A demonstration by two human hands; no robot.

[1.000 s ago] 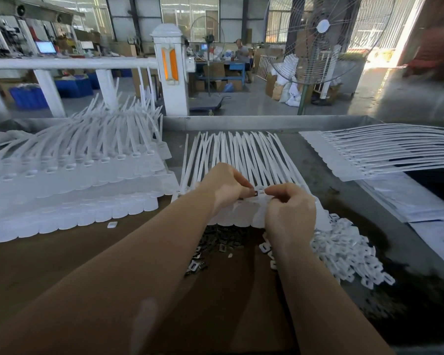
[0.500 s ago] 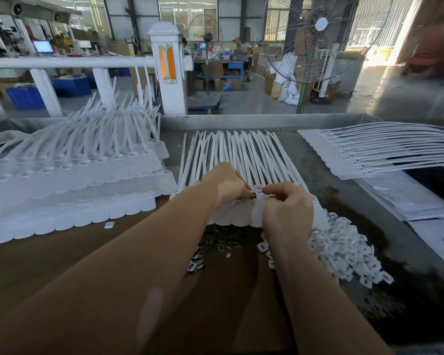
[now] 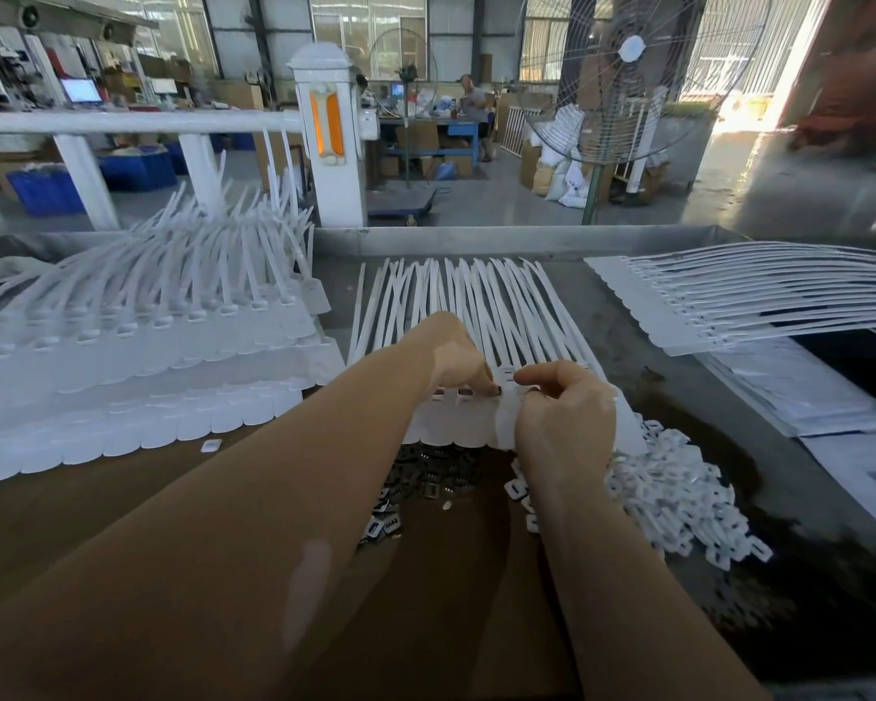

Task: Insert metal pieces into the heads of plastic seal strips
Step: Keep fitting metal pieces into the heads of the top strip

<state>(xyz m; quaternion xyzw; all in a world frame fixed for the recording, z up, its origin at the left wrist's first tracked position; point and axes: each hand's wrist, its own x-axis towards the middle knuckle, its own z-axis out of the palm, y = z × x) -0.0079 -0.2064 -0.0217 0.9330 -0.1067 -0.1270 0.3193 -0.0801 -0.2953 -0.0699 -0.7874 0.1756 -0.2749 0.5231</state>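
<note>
Two bare arms reaching in from the bottom of the frame, meeting at the middle over the bench point(image 3: 653, 376).

Left hand point(image 3: 456, 359) at centre, palm down, fingers point(image 3: 481, 386) curled and pressing at a slot in the head of one white seal strip. Cannot tell if a metal piece sits under those fingertips; a small dark spot just shows there.

Right hand point(image 3: 565, 417) just beside it, a bit lower and to the right, back of hand up, fingers bent and thumb out on top, pinching the head of the same row of strips.

Row of seal strips point(image 3: 456, 306) lying flat at centre, tails fanned toward the top of the frame, wide heads toward the bottom with small slots near the hands.

Pile of dark metal pieces point(image 3: 426, 478) just below the strip heads, between the two arms.

Heap of small white plastic clips point(image 3: 678, 498) at right of centre, touching the right wrist.

Big stack of white strips point(image 3: 137, 341) at left, tails sticking up. One loose small white piece point(image 3: 211, 445) below that stack. Another flat bundle of strips point(image 3: 754, 296) at upper right, tails pointing to the right edge.

Big standing fan point(image 3: 628, 68) at top right. White post with an orange panel point(image 3: 327, 124) at top centre.

No writing clear enough to read.
</note>
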